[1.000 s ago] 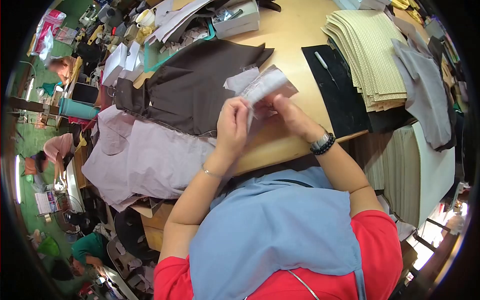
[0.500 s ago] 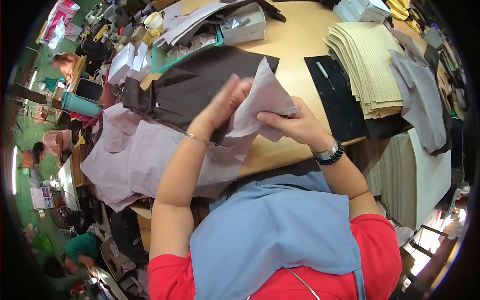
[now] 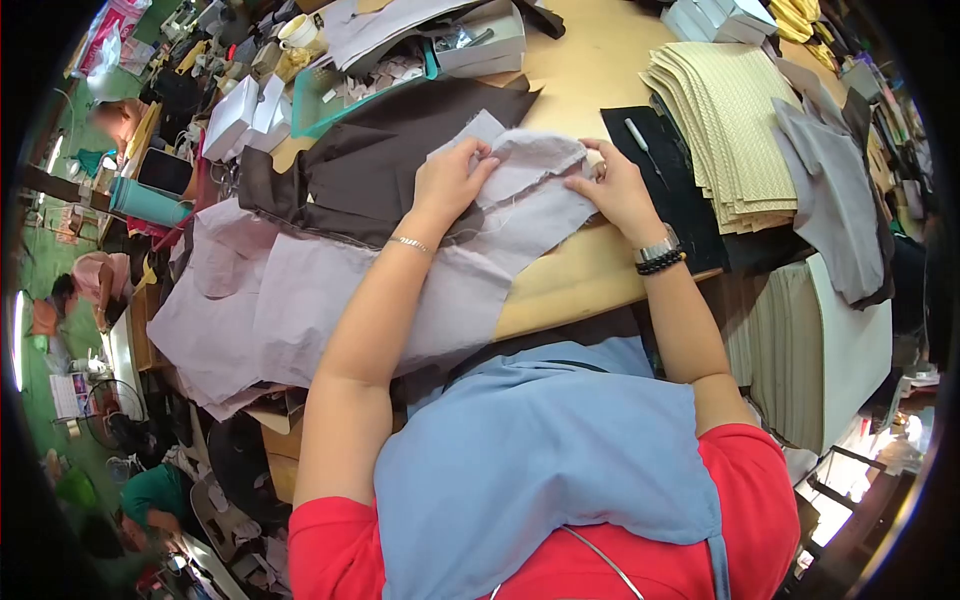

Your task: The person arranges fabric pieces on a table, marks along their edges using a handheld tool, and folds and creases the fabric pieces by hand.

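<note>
A light mauve fabric piece [image 3: 535, 195] with frayed edges spreads between my two hands over the table edge. My left hand [image 3: 452, 185] pinches its left side, thumb and fingers together. On the right, my right hand [image 3: 615, 188] grips the folded corner between thumb and fingers. Dark brown fabric [image 3: 365, 170] lies on the table behind and left of my left hand. More mauve fabric [image 3: 320, 290] hangs over the front edge below my left forearm, and whether it joins the held piece I cannot tell.
A white-handled tool [image 3: 636, 135] lies on black material [image 3: 690, 205] at the right, beside stacked cream sheets [image 3: 735, 130]. A teal tray [image 3: 310, 108] of scraps and a white box [image 3: 490, 45] stand at the back. Several people work at the far left.
The fabric was raised and folded in my hands and is now spread lower, nearer the table. My left hand, earlier lifted and blurred beside it, has closed on its left side.
</note>
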Tool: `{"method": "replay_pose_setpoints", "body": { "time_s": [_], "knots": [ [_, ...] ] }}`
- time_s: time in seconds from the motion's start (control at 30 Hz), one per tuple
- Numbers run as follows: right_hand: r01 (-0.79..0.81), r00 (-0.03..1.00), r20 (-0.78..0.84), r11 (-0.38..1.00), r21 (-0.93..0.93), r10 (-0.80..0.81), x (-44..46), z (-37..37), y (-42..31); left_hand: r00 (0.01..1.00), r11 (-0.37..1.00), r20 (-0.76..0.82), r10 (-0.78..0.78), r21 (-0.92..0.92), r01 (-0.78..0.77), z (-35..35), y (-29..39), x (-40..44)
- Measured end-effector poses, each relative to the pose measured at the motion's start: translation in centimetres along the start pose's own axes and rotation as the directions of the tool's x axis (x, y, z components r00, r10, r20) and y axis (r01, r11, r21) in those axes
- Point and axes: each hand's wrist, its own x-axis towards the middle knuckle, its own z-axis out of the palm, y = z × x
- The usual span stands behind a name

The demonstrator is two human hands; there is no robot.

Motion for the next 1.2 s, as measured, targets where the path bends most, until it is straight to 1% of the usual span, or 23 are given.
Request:
{"method": "replay_pose_setpoints", "body": {
  "time_s": [0.03,0.07,0.1,0.13,0.17,0.23,0.33,0.43,0.53,0.6,0.63,0.73,0.77,0.8,0.87,0.9,1.0,1.03,1.07,1.1,1.13,1.17,1.2],
  "knots": [
    [0.08,0.991,-0.103,0.993,-0.088,-0.089,0.3,0.4,0.5,0.999,0.999,0.007,-0.033,0.016,0.033,0.4,-0.1,0.5],
    [0.211,0.943,-0.198,0.942,-0.261,-0.266,0.2,0.6,0.4,0.999,0.999,0.007,-0.035,0.037,0.034,0.7,-0.1,0.9],
    [0.31,0.857,-0.255,0.845,-0.436,-0.447,-0.1,1.1,-0.4,0.999,0.998,0.005,-0.036,0.059,0.036,0.9,-0.1,1.3],
    [0.372,0.738,-0.269,0.706,-0.602,-0.619,-0.5,1.6,-1.2,0.999,0.996,0.001,-0.04,0.081,0.04,1.2,-0.2,1.7],
    [0.523,0.734,-0.194,0.724,-0.45,-0.651,-1.1,2.2,-1.8,1.0,0.996,-0.028,-0.006,0.085,0.008,1.5,-0.5,1.8],
    [0.68,0.709,0.032,0.671,-0.296,-0.705,-3.2,4.1,-3.4,0.995,0.994,-0.083,0.06,0.1,-0.052,2.2,-1.1,1.8],
    [0.6,0.796,0.214,0.785,-0.155,-0.566,-5.0,6.9,-4.1,1.0,0.998,0.021,-0.016,0.062,0.015,1.3,-0.9,1.6],
    [0.624,0.777,0.22,0.768,-0.144,-0.59,-5.0,8.5,-2.9,0.959,0.959,0.053,0.278,-0.065,-0.275,-0.4,-3.0,1.1],
    [0.637,0.766,0.204,0.764,-0.105,-0.61,-4.7,8.6,-1.6,0.961,0.964,0.103,0.255,0.057,-0.261,-3.9,-6.0,-0.3],
    [0.631,0.77,0.205,0.768,-0.106,-0.604,-5.0,8.2,-1.6,0.959,0.952,0.011,0.284,0.113,-0.283,-5.4,-8.8,-2.1],
    [0.63,0.771,0.205,0.769,-0.109,-0.603,-5.1,7.9,-1.7,0.977,0.972,0.051,0.208,0.097,-0.212,-6.3,-8.9,-3.0],
    [0.635,0.771,0.194,0.758,-0.151,-0.607,-5.5,7.9,-1.8,0.989,0.989,0.028,0.142,0.043,-0.143,-7.0,-8.7,-4.9],
    [0.641,0.766,0.203,0.749,-0.168,-0.61,-5.6,7.9,-1.9,0.988,0.988,-0.004,0.156,-0.018,-0.156,-6.9,-8.3,-5.5],
    [0.645,0.763,0.211,0.741,-0.186,-0.611,-5.6,7.8,-2.0,0.963,0.951,0.025,0.268,0.155,-0.268,-7.3,-7.6,-6.3],
    [0.65,0.759,0.226,0.732,-0.206,-0.61,-5.7,7.6,-2.0,0.878,0.753,0.138,0.459,0.463,-0.467,-8.0,-6.0,-7.8],
    [0.65,0.759,0.232,0.731,-0.208,-0.609,-5.8,7.5,-1.9,0.865,0.752,0.136,0.482,0.442,-0.489,-8.1,-5.3,-8.4],
    [0.644,0.764,0.262,0.726,-0.242,-0.59,-6.1,7.0,-2.0,0.918,0.828,0.143,0.369,0.399,-0.395,-8.9,-5.0,-9.9],
    [0.64,0.767,0.272,0.724,-0.257,-0.581,-6.1,6.8,-2.0,0.924,0.828,0.087,0.373,0.417,-0.374,-9.4,-4.0,-9.8],
    [0.637,0.77,0.258,0.724,-0.264,-0.584,-6.2,6.8,-1.9,0.974,0.833,0.159,0.159,0.509,-0.219,-9.7,-2.9,-9.5],
    [0.635,0.772,0.245,0.723,-0.27,-0.586,-6.4,6.8,-1.8,0.976,0.793,0.205,-0.07,0.605,-0.071,-10.3,-1.1,-9.0],
    [0.635,0.773,0.233,0.722,-0.277,-0.59,-6.5,6.8,-1.7,0.929,0.712,0.22,-0.298,0.7,0.062,-10.5,-0.2,-8.9],
    [0.642,0.767,0.231,0.71,-0.289,-0.599,-6.5,6.9,-1.6,0.991,0.817,0.124,-0.043,0.576,-0.036,-9.8,-1.1,-9.4],
    [0.648,0.761,0.227,0.699,-0.301,-0.608,-6.5,7.0,-1.6,0.99,0.836,0.12,0.07,0.535,-0.124,-9.4,-0.2,-9.1]
  ]
}}
